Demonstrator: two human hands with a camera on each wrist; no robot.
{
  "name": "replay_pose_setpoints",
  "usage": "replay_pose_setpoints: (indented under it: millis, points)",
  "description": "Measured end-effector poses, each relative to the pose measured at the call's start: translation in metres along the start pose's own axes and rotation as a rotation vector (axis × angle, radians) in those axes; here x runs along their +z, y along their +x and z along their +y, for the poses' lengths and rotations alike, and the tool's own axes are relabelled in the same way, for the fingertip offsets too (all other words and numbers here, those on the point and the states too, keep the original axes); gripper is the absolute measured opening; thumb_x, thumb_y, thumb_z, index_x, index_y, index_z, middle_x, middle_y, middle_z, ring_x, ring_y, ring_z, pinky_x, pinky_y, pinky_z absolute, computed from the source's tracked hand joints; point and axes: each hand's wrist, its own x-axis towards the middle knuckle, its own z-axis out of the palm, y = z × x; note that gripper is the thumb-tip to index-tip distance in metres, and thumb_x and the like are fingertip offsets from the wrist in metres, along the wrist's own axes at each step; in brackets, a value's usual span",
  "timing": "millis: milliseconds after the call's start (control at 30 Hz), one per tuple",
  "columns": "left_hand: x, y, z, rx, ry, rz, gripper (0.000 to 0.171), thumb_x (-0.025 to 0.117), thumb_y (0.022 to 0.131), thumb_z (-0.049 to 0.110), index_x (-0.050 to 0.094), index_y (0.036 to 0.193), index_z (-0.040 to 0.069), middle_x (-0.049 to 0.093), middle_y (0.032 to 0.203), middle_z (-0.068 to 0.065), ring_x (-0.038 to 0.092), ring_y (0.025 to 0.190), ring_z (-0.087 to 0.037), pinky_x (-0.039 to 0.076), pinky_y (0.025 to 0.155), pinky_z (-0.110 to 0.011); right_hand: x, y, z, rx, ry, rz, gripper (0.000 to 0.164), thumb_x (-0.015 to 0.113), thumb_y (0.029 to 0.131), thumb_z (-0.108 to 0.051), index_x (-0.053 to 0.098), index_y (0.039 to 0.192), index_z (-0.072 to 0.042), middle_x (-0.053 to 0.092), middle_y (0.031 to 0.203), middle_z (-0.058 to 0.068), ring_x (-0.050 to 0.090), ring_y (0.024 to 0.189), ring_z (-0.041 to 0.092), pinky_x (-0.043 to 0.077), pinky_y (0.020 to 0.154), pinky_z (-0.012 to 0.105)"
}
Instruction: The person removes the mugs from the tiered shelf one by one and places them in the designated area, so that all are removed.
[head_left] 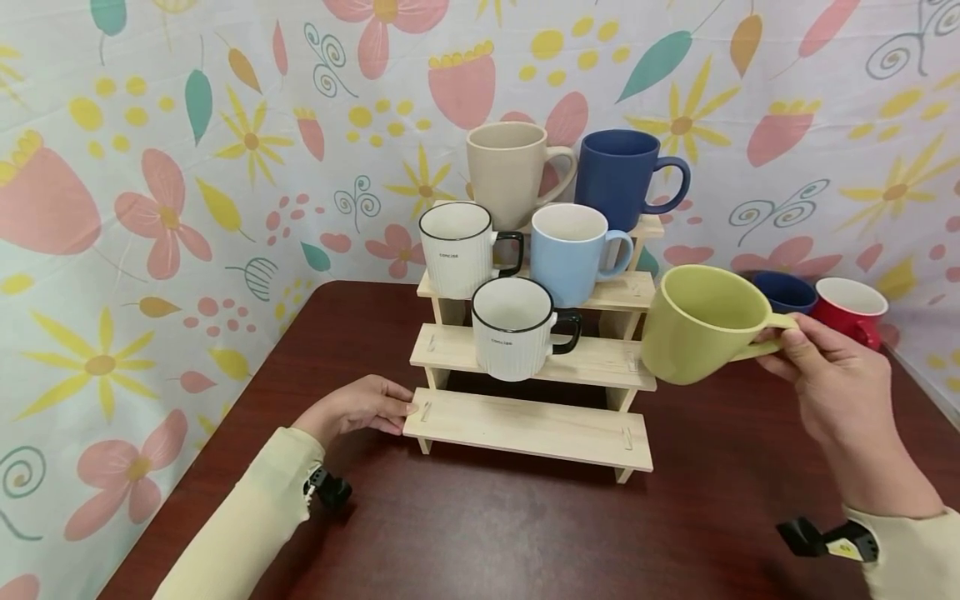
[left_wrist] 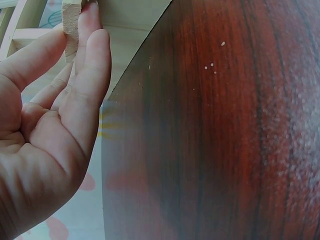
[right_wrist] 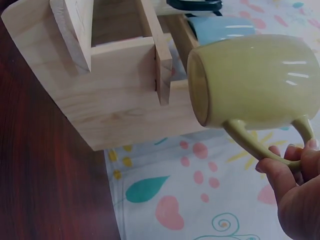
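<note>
My right hand [head_left: 840, 392] pinches the handle of a yellow-green mug [head_left: 693, 329], held tilted in the air beside the right end of a stepped wooden rack [head_left: 525, 429]. In the right wrist view the same mug [right_wrist: 255, 82] shows its base toward the rack. My left hand [head_left: 363, 406] pinches the left end of the rack's lowest board, its edge [left_wrist: 71, 30] between thumb and fingers. On the second board stands a white black-rimmed mug [head_left: 512, 333]. One board higher are another white mug [head_left: 456, 254] and a light blue mug [head_left: 572, 258]. A beige mug [head_left: 506, 171] and a navy mug [head_left: 618, 179] stand on top.
Behind my right hand, a dark blue mug [head_left: 783, 296] and a red mug [head_left: 847, 304] stand on the dark wooden table [head_left: 480, 533]. A flower-patterned cloth [head_left: 187, 208] hangs behind the table.
</note>
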Motion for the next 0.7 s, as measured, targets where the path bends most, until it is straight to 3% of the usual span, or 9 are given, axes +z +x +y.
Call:
replay_pose_setpoints:
  millis: [267,533,700]
  points:
    - [0.000,-0.001,0.001,-0.004,-0.014,-0.004,0.047,0.058,0.100,0.004,0.047,0.139,-0.021,0.070,0.082,0.001,0.067,0.070,-0.005,0.060,0.071,-0.020,-0.009,-0.004,0.001,-0.038,-0.121,0.098,0.024,0.069,0.092,-0.010,0.078,0.114,-0.008,0.078,0.089,-0.002,0.075,0.079,0.004,0.059,0.069,0.014]
    - [0.000,-0.001,0.000,0.000,-0.011,-0.002,0.047,0.059,0.099,0.004,0.049,0.137,-0.021,0.070,0.082,0.000,0.067,0.071,-0.006,0.060,0.072,-0.020,-0.021,-0.005,0.001,-0.096,-0.067,0.127,0.020,0.068,0.093,-0.007,0.076,0.110,-0.003,0.078,0.088,0.001,0.075,0.078,0.006,0.059,0.068,0.014]
    - [-0.004,-0.003,-0.002,0.049,-0.022,-0.054,0.053,0.070,0.096,0.015,0.054,0.133,-0.019,0.072,0.086,-0.001,0.069,0.073,-0.006,0.061,0.073,-0.022,-0.029,-0.006,0.000,-0.108,-0.045,0.178,0.016,0.066,0.094,-0.005,0.076,0.106,-0.002,0.078,0.086,0.002,0.075,0.077,0.007,0.059,0.066,0.014]
